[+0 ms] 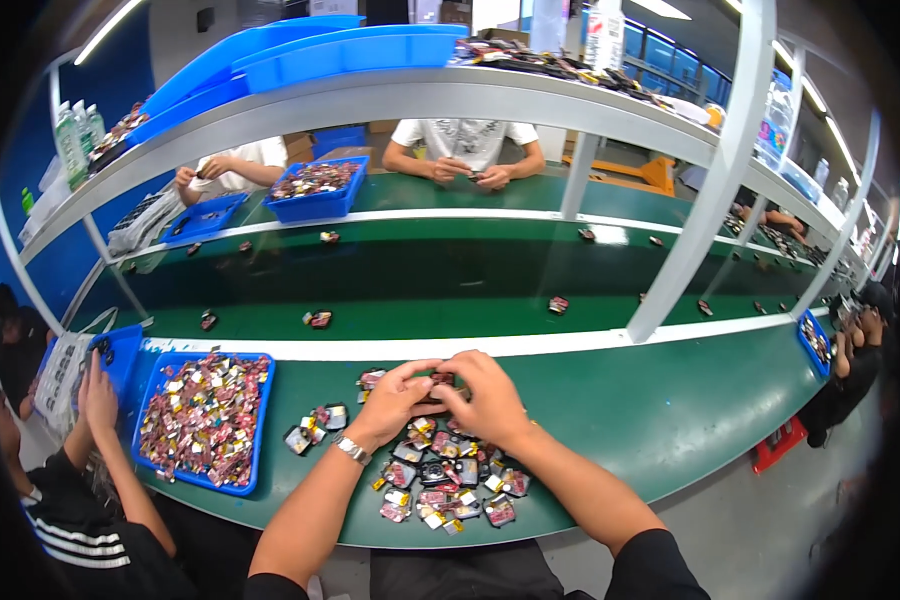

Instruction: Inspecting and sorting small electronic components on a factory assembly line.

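Above the green table my left hand (395, 402) and my right hand (488, 402) meet, fingers pinched round a small electronic unit (441, 381) with a dark red board. Most of it is covered by my fingers. Below and between my forearms lies a loose pile of similar small units (460, 472), black-cased, with red boards, silvery cells and yellow tape. A few more units (316, 425) lie left of my left wrist, and one (370, 380) sits just beside my left hand.
A blue bin (269, 375) full of small red, white and yellow parts stands on the left. Beyond a white rail (350, 348), scattered units (558, 304) lie on a green belt (450, 318). A metal shelf (530, 95) with posts crosses ahead. Co-workers sit left, right and opposite.
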A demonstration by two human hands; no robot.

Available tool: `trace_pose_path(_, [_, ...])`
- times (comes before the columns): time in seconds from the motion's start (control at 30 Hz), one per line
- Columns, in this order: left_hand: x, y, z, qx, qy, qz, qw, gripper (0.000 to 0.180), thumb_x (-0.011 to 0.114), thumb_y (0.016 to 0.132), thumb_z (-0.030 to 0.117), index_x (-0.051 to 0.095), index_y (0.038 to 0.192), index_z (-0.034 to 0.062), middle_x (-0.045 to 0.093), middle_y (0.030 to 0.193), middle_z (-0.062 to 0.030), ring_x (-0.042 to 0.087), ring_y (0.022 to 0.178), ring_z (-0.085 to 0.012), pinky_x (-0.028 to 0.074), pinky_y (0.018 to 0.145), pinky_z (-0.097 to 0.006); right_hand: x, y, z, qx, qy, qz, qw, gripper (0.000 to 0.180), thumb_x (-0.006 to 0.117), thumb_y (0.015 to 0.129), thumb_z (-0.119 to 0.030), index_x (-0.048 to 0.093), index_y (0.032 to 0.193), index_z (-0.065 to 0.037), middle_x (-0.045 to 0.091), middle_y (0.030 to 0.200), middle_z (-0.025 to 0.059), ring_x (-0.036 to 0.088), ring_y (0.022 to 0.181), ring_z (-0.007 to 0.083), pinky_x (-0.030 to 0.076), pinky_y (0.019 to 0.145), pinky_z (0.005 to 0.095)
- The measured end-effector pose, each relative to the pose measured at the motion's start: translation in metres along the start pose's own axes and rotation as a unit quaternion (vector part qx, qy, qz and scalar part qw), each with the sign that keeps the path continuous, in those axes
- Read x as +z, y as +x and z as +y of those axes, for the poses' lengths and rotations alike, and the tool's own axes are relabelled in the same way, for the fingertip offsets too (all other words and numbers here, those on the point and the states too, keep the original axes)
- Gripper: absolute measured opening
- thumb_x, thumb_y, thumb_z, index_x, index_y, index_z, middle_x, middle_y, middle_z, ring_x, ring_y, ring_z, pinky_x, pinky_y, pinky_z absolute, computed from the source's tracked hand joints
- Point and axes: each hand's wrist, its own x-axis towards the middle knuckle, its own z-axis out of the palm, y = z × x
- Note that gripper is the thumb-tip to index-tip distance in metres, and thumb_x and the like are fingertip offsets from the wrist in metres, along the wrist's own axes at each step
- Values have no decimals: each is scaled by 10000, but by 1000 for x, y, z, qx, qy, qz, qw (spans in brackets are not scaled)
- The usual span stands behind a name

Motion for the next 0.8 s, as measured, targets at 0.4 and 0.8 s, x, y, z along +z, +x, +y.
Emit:
trace_pose_path(0.4, [-5,-9,-2,-12,-35,18,999,373,555,954,98,464,1306,17,600,1164,-89,608,1074,-198,534,943,-402,6,1,6,-99,-75,-11,992,159,619,808,-96,605,958,-43,572,933,85,596,877,263,530,720,375])
trace_pose_path(0.8, [-15,-12,-5,18,20,69,997,361,585,926,120,477,1255,17,628,1093,-102,637,997,-194,565,855,-353,11,4,20,-135,16,-33,990,167,660,713,-98,592,849,-30,538,1088,147,541,1018,341,468,865,409])
